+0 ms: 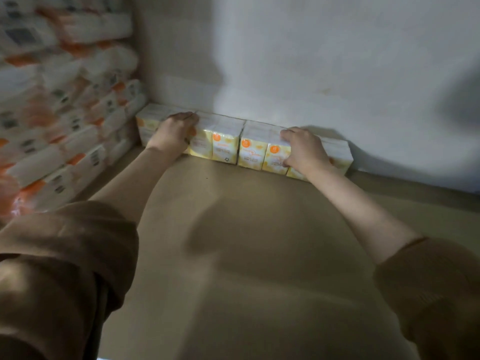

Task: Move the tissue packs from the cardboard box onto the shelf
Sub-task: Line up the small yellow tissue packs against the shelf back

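Two yellow-and-white tissue packs stand side by side on the tan shelf board (233, 242), pushed against the white back wall. My left hand (172, 132) grips the left tissue pack (218, 141), fingers curled over its top and thumb on its front. My right hand (304, 149) grips the right tissue pack (255, 149) the same way near its right end. Orange round labels show on the packs' fronts. The cardboard box is not in view.
A tall stack of white-and-orange wrapped tissue bundles (65, 100) fills the left side of the shelf. The white wall (324, 61) closes the back. Bare shelf board lies in front of the packs and to their right (415, 198).
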Demonstrator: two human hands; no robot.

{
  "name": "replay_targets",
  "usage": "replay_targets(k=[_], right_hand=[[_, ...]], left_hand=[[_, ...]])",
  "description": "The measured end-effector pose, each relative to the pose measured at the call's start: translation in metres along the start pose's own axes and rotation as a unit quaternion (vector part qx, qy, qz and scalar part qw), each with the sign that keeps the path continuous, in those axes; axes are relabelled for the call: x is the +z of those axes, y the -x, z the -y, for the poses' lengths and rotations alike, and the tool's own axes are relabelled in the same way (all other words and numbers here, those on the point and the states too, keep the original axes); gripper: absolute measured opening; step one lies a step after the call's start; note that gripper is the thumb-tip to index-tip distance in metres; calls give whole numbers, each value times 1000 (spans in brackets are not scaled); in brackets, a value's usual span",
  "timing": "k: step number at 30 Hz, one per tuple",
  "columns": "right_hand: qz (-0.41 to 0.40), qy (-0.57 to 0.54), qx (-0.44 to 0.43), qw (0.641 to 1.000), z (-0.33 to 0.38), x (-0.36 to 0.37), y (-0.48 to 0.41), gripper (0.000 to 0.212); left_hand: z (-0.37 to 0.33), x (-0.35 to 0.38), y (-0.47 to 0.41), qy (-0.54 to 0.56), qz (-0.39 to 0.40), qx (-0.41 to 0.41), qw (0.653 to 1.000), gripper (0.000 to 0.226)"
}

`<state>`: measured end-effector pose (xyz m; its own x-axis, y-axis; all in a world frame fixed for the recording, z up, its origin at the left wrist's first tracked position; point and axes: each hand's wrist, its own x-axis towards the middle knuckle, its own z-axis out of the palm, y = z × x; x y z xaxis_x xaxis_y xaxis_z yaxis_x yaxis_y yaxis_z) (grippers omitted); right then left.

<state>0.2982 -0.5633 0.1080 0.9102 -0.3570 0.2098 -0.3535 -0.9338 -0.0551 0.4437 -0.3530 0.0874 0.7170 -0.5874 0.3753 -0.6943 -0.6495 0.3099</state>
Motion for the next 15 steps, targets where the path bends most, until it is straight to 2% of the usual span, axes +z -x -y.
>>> replay_targets(k=[7,10,12,15], right_hand=[[-18,-17,11,1000,2,2,1,56],[34,6,5,999,6,-9,1,61],[62,24,5,998,11,-21,2,61],[47,-12,-12,999,27,-35,10,54]], left_hand=[[-1,-1,0,-34,15,0,999,52],[-9,-11,5,-74,56,-16,996,47],[-13,-21,12,-94,68,-33,993,56],[-14,-38,32,-99,61,-49,992,57]])
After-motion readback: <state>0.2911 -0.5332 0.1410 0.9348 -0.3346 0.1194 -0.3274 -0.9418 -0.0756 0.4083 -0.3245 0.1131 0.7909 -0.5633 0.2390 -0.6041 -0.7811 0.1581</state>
